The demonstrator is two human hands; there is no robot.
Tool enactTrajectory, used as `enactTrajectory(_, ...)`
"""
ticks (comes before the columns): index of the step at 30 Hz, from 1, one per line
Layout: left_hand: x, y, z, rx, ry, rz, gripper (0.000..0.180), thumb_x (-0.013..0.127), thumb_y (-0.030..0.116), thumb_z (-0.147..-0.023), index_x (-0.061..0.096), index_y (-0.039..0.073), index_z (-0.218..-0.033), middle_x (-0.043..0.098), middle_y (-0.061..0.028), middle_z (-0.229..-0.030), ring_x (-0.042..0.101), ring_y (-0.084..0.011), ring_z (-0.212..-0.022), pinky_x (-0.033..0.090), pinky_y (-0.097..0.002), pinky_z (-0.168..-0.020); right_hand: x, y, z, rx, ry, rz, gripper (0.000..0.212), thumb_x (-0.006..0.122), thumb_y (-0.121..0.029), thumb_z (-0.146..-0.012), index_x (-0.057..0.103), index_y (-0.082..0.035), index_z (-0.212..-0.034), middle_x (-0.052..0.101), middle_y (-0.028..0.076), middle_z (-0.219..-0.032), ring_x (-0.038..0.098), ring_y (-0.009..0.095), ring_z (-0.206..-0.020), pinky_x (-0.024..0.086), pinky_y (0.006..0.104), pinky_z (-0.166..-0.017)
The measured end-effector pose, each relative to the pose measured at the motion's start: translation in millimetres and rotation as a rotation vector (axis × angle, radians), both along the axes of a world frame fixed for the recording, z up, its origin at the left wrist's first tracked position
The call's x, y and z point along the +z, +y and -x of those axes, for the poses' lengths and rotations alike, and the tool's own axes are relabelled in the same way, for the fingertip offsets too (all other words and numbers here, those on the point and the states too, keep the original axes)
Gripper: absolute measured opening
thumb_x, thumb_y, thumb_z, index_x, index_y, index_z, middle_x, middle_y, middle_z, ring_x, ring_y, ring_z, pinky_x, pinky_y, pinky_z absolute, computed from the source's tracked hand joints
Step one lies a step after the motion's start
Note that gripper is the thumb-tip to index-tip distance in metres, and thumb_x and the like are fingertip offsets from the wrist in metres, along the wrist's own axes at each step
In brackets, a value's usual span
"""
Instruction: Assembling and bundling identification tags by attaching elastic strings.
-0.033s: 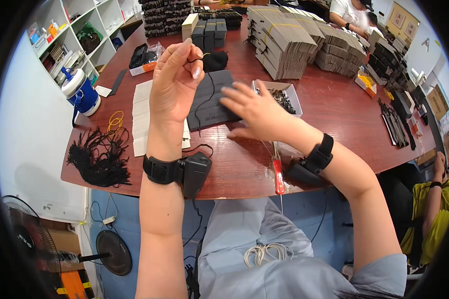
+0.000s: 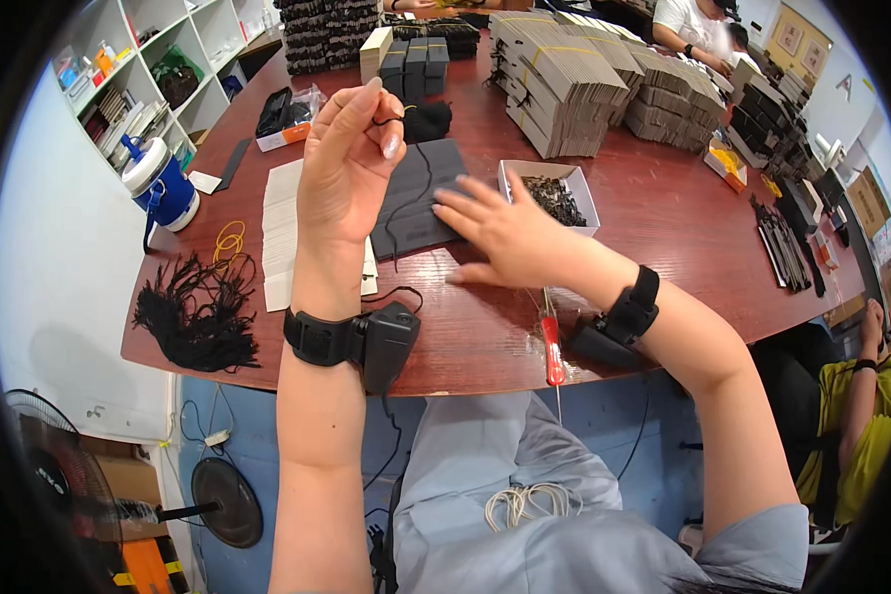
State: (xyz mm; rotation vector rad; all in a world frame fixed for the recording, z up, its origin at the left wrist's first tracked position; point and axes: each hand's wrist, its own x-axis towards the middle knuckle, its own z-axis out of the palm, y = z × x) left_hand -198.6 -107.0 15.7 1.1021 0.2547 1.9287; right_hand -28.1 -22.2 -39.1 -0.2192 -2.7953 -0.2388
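Left hand [image 2: 346, 168] is raised upright above the table [image 2: 663, 228], forearm vertical, thumb and forefinger pinching a thin black cord [image 2: 418, 193] that is trailing down onto the dark flat card [image 2: 416, 198] near the table's middle. Right hand [image 2: 505, 238] is lying flat, fingers spread, pressing the card's right edge, grasping nothing. White box of small dark pieces [image 2: 554, 193] is sitting just beside it.

packing workshop, stacked card bundles [image 2: 564, 89], storage shelves [image 2: 158, 59], worktable [image 2: 663, 228]

Black cord [image 2: 421, 188]: thin, pinched at left hand [image 2: 346, 163] fingertips, hanging slack onto dark grey card sleeve [image 2: 416, 203], flat under right hand [image 2: 510, 233] fingertips.
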Motion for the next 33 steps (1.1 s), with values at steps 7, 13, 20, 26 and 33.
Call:
enactTrajectory(7, 0, 0, 0, 0.021, 0.027, -0.002, 0.011, 0.057, 0.012, -0.083, 0.060, 0.003, -0.089, 0.058, -0.0073, -0.079, 0.049, -0.0106, -0.058, 0.037, -0.0204, -0.052, -10, -5, -13, 0.091, -0.096, -0.040, 0.077, 0.030, -0.063, -0.081, 0.029, -0.006, -0.133, 0.025, 0.010, -0.139, 0.020, 0.028, -0.130, 0.010, 0.0618, -0.099)
enactTrajectory(13, 0, -1, -1, 0.019, 0.037, 0.010, 0.010, 0.057, 0.012, -0.083, 0.060, 0.003, -0.088, 0.058, -0.0073, -0.079, 0.049, -0.0103, -0.059, 0.037, -0.0198, -0.053, -12, -7, -10, 0.094, -0.112, -0.044, 0.082, 0.026, -0.067, -0.080, 0.032, -0.004, -0.131, 0.027, 0.011, -0.138, 0.020, 0.026, -0.130, 0.005, 0.0611, -0.100)
enactTrajectory(20, -5, 7, -18, 0.134, 0.121, 0.177, 0.009, 0.057, 0.012, -0.083, 0.058, 0.003, -0.082, 0.058, -0.0048, -0.072, 0.050, -0.0084, -0.055, 0.038, -0.0195, -0.050, 21, 6, -25, -0.018, 0.164, 0.104, 0.061, 0.056, -0.044, -0.077, 0.042, -0.005, -0.122, 0.040, 0.014, -0.127, 0.031, 0.028, -0.123, 0.016, 0.0580, -0.099)
enactTrajectory(26, -24, 19, -53, 0.169, 0.344, 0.368, 0.008, 0.055, 0.010, -0.084, 0.056, 0.002, -0.085, 0.052, -0.0006, -0.064, 0.047, -0.0066, -0.055, 0.037, -0.0189, -0.049, 23, 74, -67, -0.326, 0.165, 0.327, 0.041, 0.067, -0.036, -0.070, 0.061, -0.007, -0.098, 0.059, 0.011, -0.095, 0.053, 0.028, -0.095, 0.043, 0.0408, -0.080)
enactTrajectory(33, -47, 31, -70, 0.066, 0.469, 0.522, 0.007, 0.059, 0.011, -0.082, 0.055, 0.004, -0.081, 0.054, -0.0003, -0.064, 0.048, -0.0053, -0.054, 0.039, -0.0178, -0.049, 8, 68, -54, -0.239, 0.021, 0.443, 0.033, 0.070, -0.028, -0.066, 0.064, -0.006, -0.090, 0.062, 0.009, -0.083, 0.059, 0.027, -0.077, 0.046, 0.0363, -0.069)
